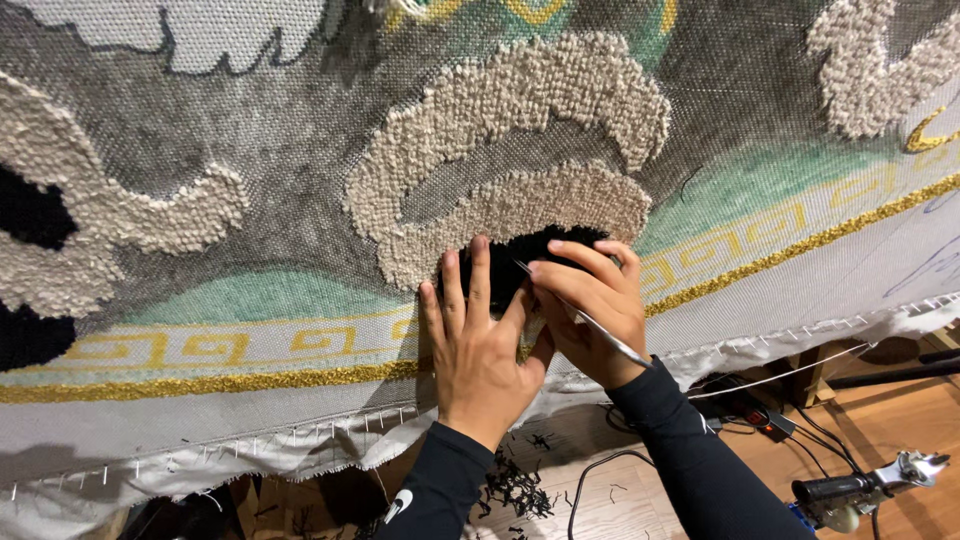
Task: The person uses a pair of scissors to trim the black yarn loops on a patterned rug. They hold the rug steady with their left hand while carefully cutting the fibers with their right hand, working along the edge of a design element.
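Left hand [478, 335] lies flat with fingers spread; right hand [590, 300] beside it is curled, pinching.

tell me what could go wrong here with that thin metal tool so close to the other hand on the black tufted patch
The thin metal tool in the right hand points toward the left hand, whose fingers press the black tufted patch; a slip might jab them. It could also snag or pull the neighbouring beige loops, or pierce the backing cloth.

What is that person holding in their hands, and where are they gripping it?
The right hand pinches a thin metal tool near its front end. The left hand holds nothing, pressing flat on the black tufted patch.
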